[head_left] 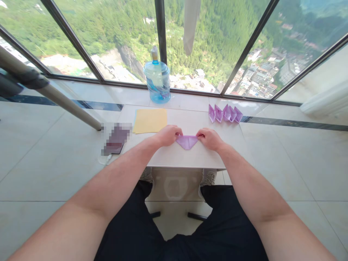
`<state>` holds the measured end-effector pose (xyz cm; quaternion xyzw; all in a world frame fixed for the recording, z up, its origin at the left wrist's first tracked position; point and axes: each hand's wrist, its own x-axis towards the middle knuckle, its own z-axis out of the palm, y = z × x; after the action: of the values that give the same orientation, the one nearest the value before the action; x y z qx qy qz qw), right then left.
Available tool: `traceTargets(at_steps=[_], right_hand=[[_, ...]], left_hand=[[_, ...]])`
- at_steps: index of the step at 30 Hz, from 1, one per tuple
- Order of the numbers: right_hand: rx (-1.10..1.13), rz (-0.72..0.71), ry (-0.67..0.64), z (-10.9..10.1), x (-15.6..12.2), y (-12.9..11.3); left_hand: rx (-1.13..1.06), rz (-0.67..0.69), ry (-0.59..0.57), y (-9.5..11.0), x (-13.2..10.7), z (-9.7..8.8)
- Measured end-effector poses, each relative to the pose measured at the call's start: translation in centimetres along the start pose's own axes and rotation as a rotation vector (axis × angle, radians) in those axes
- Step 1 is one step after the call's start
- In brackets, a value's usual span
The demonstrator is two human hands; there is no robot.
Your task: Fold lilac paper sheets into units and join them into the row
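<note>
A sheet of purple paper (187, 142), folded into a shape with a straight top edge and a point toward me, lies on the white table (174, 159). My left hand (171, 135) pinches its upper left corner between thumb and fingers. At the upper right corner, my right hand (208, 137) grips the paper in the same way. Several folded purple paper boats (225, 113) stand in a row at the table's back right. To the back left rests a stack of yellow paper (150, 120), with a blue edge peeking out.
A blue water jug (157, 81) stands behind the table by the window. On the left lies a phone (116, 139), partly pixelated, with a white cable (108, 158). A slanting pole (73, 105) crosses the upper left. My knees and shoes are below the table.
</note>
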<state>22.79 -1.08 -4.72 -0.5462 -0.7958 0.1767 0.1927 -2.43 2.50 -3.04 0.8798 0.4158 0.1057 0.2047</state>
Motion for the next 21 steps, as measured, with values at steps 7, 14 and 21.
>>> traceTargets(at_steps=[7, 14, 21], right_hand=[[-0.013, 0.000, -0.015, -0.1, 0.0, 0.2], [-0.131, -0.014, 0.004, -0.1, 0.1, -1.3], [-0.104, -0.066, -0.035, 0.4, 0.7, -2.5]], left_hand=[[-0.033, 0.007, -0.005, -0.6, -0.6, -0.4], [0.017, -0.027, 0.044, 0.0, -0.4, 0.5], [0.036, 0.016, 0.077, 0.9, -0.2, 1.2]])
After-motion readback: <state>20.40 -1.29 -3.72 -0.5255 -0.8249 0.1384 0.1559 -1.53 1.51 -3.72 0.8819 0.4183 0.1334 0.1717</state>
